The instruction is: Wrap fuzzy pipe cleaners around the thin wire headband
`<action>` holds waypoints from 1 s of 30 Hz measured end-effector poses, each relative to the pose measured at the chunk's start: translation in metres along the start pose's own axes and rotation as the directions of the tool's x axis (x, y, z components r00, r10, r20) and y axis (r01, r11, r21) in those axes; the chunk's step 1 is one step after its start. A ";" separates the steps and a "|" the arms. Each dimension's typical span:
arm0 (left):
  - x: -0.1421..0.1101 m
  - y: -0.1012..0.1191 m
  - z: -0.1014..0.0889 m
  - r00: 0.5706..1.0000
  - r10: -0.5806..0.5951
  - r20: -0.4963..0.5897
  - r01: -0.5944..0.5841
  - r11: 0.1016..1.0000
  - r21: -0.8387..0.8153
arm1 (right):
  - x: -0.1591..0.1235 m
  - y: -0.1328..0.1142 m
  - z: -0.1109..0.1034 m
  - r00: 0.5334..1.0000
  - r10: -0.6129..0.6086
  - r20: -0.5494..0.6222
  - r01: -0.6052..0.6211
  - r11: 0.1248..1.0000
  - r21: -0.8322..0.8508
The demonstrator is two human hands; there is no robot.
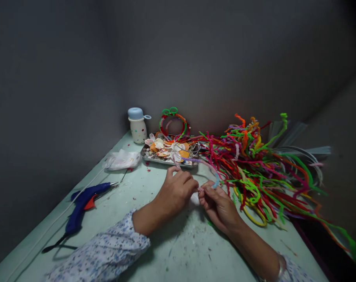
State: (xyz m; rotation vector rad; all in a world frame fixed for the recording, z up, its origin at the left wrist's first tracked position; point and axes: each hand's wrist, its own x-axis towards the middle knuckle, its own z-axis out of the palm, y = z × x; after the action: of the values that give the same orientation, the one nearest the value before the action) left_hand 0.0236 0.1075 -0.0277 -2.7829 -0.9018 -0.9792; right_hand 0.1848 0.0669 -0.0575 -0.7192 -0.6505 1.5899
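My left hand (176, 190) and my right hand (217, 203) meet over the pale green table (154, 243), fingers pinched together on a thin pipe cleaner (209, 167). The pipe cleaner arcs up from the fingertips, pink and lilac with a light blue end curling down by my right thumb. Both hands rest low near the table surface. A big heap of pipe cleaners (254, 168) in many colours lies just right of my right hand.
A metal tray (166, 161) of shells sits behind the hands. A white bottle with a blue cap (137, 125) and a pipe-cleaner ring (173, 123) stand by the wall. A blue glue gun (84, 203) and crumpled white cloth (122, 159) lie left.
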 end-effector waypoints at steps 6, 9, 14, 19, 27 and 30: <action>0.002 -0.004 -0.004 0.995 0.001 0.098 0.007 0.997 -0.083 | -0.002 -0.001 0.002 1.000 0.024 0.017 -0.024 0.999 -0.030; 0.004 -0.004 -0.007 0.996 -0.006 0.084 0.016 0.993 -0.117 | -0.002 -0.002 0.002 1.000 0.016 0.009 -0.015 0.999 -0.033; 0.005 -0.004 -0.008 0.994 -0.009 0.112 0.024 0.991 -0.132 | -0.001 -0.001 0.002 1.000 0.020 0.022 -0.019 0.999 -0.035; 0.006 -0.007 -0.012 0.989 0.044 0.141 -0.016 0.980 -0.196 | -0.002 -0.001 0.001 1.000 0.018 0.025 -0.018 1.000 0.018; 0.007 -0.005 -0.012 0.993 0.113 0.031 -0.111 0.993 -0.047 | -0.002 -0.002 0.002 0.997 0.071 -0.018 -0.069 0.993 0.096; 0.006 -0.005 -0.010 0.987 0.158 -0.035 -0.158 0.987 0.003 | -0.001 -0.002 0.002 0.996 0.086 -0.012 -0.084 0.990 0.113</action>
State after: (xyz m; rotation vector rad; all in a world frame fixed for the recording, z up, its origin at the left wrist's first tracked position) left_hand 0.0190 0.1121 -0.0171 -2.7761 -0.6639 -0.9985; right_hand 0.1853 0.0660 -0.0546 -0.6834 -0.5194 1.6828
